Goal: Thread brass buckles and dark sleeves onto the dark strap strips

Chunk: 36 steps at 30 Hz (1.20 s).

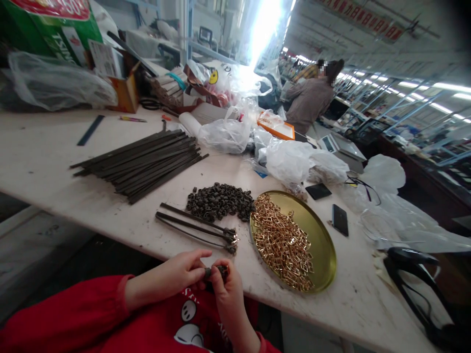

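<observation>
Close to my body, at the table's front edge, my left hand (pixel 187 271) and my right hand (pixel 225 280) meet around a dark strap end (pixel 208 272). Thumbs and fingers of both hands pinch it, and most of it is hidden. Just beyond my hands lie several dark straps (pixel 195 228) with gold buckles (pixel 232 239) at their right ends. A heap of small dark loops (pixel 219 200) is behind them. To the right, a gold oval tray (pixel 324 250) carries a pile of gold rectangular buckles (pixel 281 240).
Long dark strips (pixel 143 162) lie stacked at the left on the white table (pixel 40 162). Plastic bags (pixel 287 157) crowd the back. A phone (pixel 340 219) and a black stand (pixel 415 284) are on the right. Another person (pixel 311 98) is in the background.
</observation>
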{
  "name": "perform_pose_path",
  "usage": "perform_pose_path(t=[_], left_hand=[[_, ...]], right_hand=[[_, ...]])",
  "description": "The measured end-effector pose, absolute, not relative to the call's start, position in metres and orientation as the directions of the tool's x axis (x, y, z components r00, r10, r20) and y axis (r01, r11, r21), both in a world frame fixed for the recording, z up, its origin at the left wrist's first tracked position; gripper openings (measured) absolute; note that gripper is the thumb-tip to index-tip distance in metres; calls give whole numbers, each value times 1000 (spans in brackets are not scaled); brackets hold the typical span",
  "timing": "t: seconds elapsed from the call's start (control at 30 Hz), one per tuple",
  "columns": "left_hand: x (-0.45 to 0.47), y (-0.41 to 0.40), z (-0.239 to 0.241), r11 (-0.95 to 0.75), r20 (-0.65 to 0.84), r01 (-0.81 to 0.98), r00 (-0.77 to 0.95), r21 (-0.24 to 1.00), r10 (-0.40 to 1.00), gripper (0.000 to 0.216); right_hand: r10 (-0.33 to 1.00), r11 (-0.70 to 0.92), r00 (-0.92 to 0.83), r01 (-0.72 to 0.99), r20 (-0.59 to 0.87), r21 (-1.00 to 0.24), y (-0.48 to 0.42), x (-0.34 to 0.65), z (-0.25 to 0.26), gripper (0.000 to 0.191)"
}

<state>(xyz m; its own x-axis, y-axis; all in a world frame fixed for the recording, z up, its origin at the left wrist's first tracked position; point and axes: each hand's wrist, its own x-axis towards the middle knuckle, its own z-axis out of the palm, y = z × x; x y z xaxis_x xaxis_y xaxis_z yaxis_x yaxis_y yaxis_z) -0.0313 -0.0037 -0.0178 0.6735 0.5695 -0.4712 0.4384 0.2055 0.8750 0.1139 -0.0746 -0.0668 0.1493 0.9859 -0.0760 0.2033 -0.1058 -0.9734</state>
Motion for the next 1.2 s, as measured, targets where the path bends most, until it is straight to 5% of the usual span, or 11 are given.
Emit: perform_pose_path(t=[0.07,0.37,0.63,0.8,0.97,1.1,1.2], left_hand=[[-33,-4,-15,80,-467,515,688,854,555,33],[-24,-9,-18,-301,-350,615,712,729,608,35],[-23,-8,-16,-369,-319,628,714,685,623,34],[-16,14,-13,-458,-246,639,710,618,660,30],[-10,44,-28,-622,-60,664,702,414,710,11],[-21,78,-35,-702,70,646,719,300,691,17],[-45,128,-26,-545,95,819,537,177,838,25]], right_hand=[[976,-114,200,168,-80,-979,-77,112,-69,22],[937,-129,337,85,-93,-988,-84,106,-82,27],[923,-131,372,69,-97,-989,-83,100,-86,29],[950,-47,303,381,77,-923,-67,119,-72,26],[914,45,217,786,343,-617,-36,155,-82,23],[840,134,166,859,516,-494,-18,162,-119,37],[771,137,216,863,600,-487,-11,160,-141,40]])
